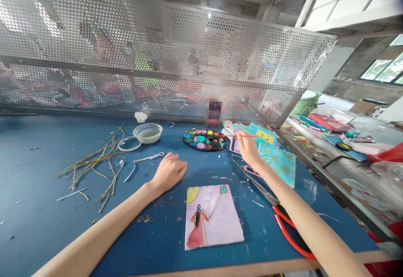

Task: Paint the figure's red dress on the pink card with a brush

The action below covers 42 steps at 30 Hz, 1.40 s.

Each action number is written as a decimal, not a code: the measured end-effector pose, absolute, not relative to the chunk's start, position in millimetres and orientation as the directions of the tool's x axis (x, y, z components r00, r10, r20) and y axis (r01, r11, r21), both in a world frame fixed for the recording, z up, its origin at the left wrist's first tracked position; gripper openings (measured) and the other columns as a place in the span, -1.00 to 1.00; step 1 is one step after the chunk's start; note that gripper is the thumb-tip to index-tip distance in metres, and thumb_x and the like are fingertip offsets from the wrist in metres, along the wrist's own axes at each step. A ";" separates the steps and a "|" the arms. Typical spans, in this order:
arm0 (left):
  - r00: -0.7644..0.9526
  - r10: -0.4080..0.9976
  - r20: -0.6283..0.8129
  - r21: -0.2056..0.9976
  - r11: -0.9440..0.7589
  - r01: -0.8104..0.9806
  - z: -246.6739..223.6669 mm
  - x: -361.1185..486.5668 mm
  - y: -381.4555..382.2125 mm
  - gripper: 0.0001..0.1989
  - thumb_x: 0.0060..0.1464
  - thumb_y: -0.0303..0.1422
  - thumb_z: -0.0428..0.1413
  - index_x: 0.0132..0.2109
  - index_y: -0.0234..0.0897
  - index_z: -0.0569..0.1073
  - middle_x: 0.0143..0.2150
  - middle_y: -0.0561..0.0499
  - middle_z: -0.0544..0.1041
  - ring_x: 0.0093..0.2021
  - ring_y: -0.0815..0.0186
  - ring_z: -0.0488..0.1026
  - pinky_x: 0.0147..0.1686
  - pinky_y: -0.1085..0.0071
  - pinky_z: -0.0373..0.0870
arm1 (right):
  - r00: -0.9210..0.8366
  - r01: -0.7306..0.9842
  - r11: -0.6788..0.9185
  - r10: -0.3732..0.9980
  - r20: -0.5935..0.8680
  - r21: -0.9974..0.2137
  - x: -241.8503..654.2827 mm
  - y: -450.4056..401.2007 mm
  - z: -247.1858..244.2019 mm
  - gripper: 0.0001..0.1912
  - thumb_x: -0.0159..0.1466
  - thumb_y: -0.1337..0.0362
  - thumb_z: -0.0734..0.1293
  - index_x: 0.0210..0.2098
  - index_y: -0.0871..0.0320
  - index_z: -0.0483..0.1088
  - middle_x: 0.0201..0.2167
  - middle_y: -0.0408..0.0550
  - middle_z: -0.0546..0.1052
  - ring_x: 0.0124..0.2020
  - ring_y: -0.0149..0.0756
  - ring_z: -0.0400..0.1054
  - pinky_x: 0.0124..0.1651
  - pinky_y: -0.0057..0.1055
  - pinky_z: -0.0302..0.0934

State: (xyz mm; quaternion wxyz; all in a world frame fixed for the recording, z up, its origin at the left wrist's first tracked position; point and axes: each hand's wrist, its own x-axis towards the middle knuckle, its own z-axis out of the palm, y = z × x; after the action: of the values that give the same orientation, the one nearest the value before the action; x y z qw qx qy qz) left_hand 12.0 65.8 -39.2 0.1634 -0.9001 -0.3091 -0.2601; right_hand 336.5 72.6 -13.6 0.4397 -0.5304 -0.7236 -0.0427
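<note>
The right hand [248,150] pinches a red paintbrush [245,136] over painted cards [277,165] at the blue table's [37,176] far edge; the left hand [170,172] rests empty, loosely curled

The one camera sits on the person's head and looks forward and down. It is close above the blue desk [31,163], looking from the near edge across to the far edge.
</note>
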 end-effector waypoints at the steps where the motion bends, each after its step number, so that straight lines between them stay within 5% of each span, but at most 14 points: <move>1: 0.673 0.471 0.570 -0.134 -0.755 0.642 -39.5 11.8 66.1 -0.56 0.24 -0.40 -0.06 -0.63 -0.33 0.24 -0.65 0.06 0.32 -0.48 0.37 0.13 -0.34 0.36 -0.03 | -0.052 0.806 0.433 0.731 0.681 -0.404 336.7 72.6 -13.7 -0.52 0.42 0.02 -0.09 -0.23 0.11 0.33 -0.29 0.03 0.48 -0.23 -0.16 0.36 -0.14 -0.22 0.20; 26: 0.684 0.462 0.564 -0.139 -0.764 0.630 -39.0 12.3 66.1 -0.57 0.24 -0.40 -0.06 -0.62 -0.32 0.22 -0.65 0.06 0.34 -0.48 0.36 0.13 -0.34 0.36 -0.02 | -0.030 0.791 0.455 0.697 0.716 -0.410 332.7 69.7 -13.1 -0.55 0.42 0.01 -0.04 -0.26 0.10 0.34 -0.40 -0.03 0.46 -0.36 -0.21 0.33 -0.23 -0.27 0.18; 35: 0.683 0.475 0.554 -0.123 -0.765 0.632 -42.6 16.2 65.4 -0.59 0.20 -0.40 -0.05 -0.63 -0.30 0.29 -0.66 0.03 0.33 -0.48 0.35 0.16 -0.34 0.34 -0.01 | 0.185 0.613 0.607 0.512 0.839 -0.506 330.3 16.0 71.2 -0.66 0.40 0.02 0.06 -0.33 0.09 0.26 -0.41 -0.12 0.33 -0.36 -0.34 0.25 -0.21 -0.33 0.19; 42: 0.675 0.493 0.548 -0.101 -0.763 0.639 -48.9 20.3 66.6 -0.59 0.19 -0.39 -0.05 -0.63 -0.30 0.30 -0.67 0.03 0.23 -0.49 0.36 0.14 -0.34 0.35 0.01 | 0.045 0.338 0.427 0.883 0.467 -0.839 300.7 -79.9 51.0 -0.76 0.36 0.09 0.17 -0.28 -0.05 0.44 -0.35 -0.07 0.43 -0.34 -0.22 0.35 -0.27 -0.19 0.27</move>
State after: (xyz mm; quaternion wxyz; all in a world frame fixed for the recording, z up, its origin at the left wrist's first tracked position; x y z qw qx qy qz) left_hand 20.3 66.6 -48.9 0.1436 -0.9039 -0.3130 -0.2537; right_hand 300.7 -79.9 51.0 0.5462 -0.4736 -0.6443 0.2496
